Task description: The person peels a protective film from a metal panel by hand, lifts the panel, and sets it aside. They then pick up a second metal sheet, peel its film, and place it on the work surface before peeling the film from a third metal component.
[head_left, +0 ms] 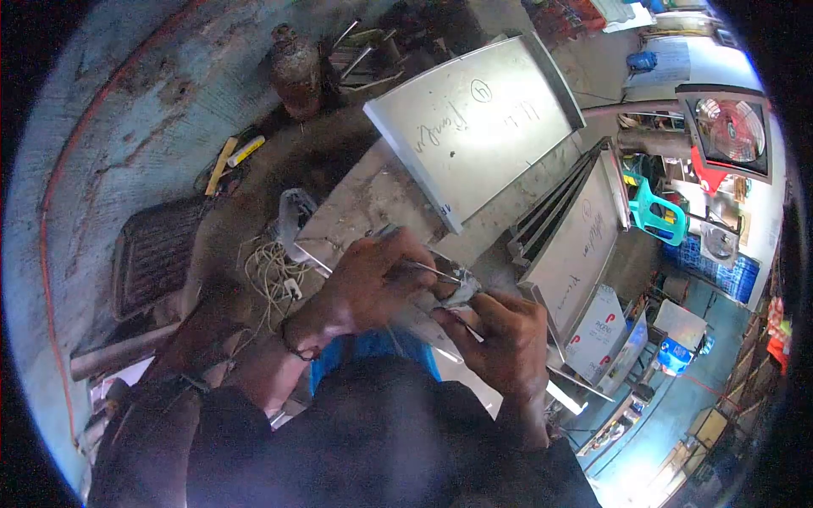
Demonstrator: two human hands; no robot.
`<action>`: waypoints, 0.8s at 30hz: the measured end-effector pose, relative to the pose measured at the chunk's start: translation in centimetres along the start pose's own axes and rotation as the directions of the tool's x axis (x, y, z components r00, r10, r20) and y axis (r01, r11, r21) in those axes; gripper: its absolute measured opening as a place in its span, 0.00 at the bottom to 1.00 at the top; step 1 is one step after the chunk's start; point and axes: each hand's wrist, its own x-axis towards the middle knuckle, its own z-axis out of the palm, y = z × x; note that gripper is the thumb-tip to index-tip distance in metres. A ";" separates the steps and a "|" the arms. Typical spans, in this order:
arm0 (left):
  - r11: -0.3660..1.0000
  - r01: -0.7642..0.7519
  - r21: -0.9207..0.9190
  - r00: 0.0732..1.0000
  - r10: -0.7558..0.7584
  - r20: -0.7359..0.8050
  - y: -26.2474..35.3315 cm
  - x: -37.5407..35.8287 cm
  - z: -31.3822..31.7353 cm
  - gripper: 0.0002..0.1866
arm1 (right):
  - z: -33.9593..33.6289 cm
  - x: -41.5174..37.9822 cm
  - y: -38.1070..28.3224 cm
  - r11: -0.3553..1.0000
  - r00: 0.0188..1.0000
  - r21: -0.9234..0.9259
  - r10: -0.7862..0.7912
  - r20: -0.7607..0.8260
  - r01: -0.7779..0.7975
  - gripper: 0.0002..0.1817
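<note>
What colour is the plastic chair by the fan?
Teal green, the plastic chair, clearest in the head view.

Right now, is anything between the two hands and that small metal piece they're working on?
Nothing visible. The left hand and right hand both already touch the small metal piece; a thin rod in the left hand reaches it.

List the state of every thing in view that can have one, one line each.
left hand: closed around a thin metal tool
right hand: closed, pinching a small grey metal piece
white panel: flat on the bench, handwriting face up
stacked panels: leaning on edge
red fan: cannot tell if running
white cord: loosely coiled
brown jar: upright
</note>
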 end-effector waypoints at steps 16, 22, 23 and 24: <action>0.994 0.079 0.070 0.992 -0.086 0.094 3.2 2.6 -0.2 0.13 | 0.1 0.5 0.4 0.998 0.996 -0.028 -0.057 -0.066 0.055 0.13; 0.938 -0.194 0.287 0.981 0.182 0.069 5.9 5.0 0.2 0.10 | 0.8 -0.8 0.0 0.999 0.998 -0.001 -0.042 -0.037 0.042 0.17; 0.966 -0.150 0.209 0.989 0.146 0.034 6.1 5.5 0.1 0.10 | 0.3 -0.6 -0.2 1.000 1.000 -0.011 -0.022 -0.022 0.021 0.18; 0.965 -0.158 0.210 0.987 0.152 0.046 6.0 5.8 0.0 0.10 | 0.0 -0.5 -0.3 1.000 1.000 -0.019 0.001 -0.010 -0.001 0.18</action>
